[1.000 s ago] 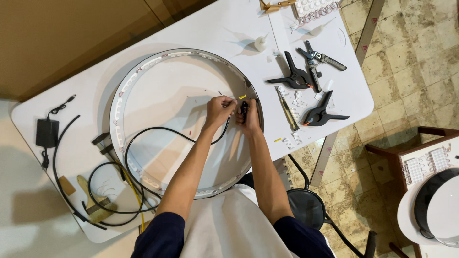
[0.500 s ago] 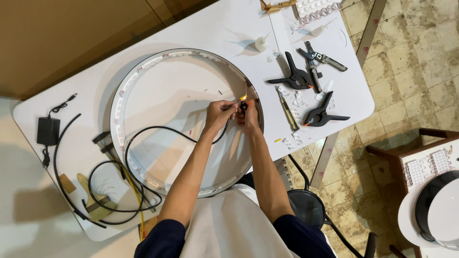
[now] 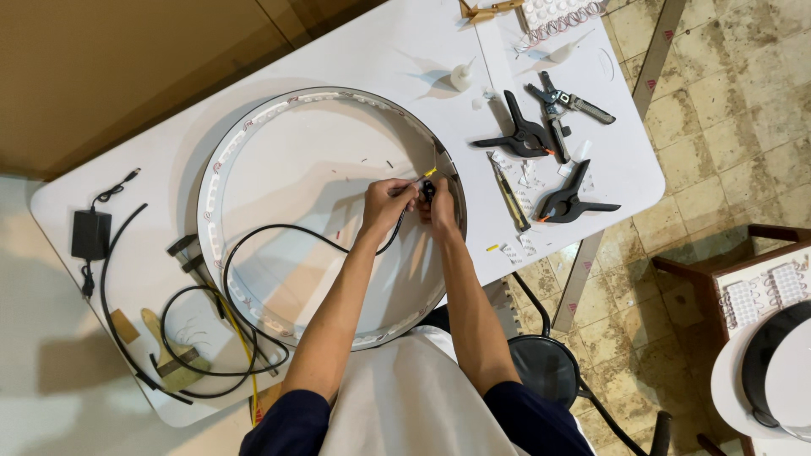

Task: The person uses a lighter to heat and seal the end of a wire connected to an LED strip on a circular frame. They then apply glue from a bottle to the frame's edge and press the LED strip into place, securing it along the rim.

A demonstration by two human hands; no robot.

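White bench [image 3: 355, 51] on tiled floor | left hand [image 3: 387, 203] and right hand [image 3: 439, 205] each in closed pinch grip on black cable [image 3: 279, 232] end, at ring frame [image 3: 221, 160] rim | cable likely light, limp; hold near tip | spring clamps [image 3: 541, 169] right of grip.

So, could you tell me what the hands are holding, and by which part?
Both hands, left hand and right hand, pinch the end of the black cable by the ring's right rim; the exact grip is too small to tell.

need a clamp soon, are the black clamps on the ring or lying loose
Loose: both black clamps lie flat on the table, right of the ring, gripping nothing.
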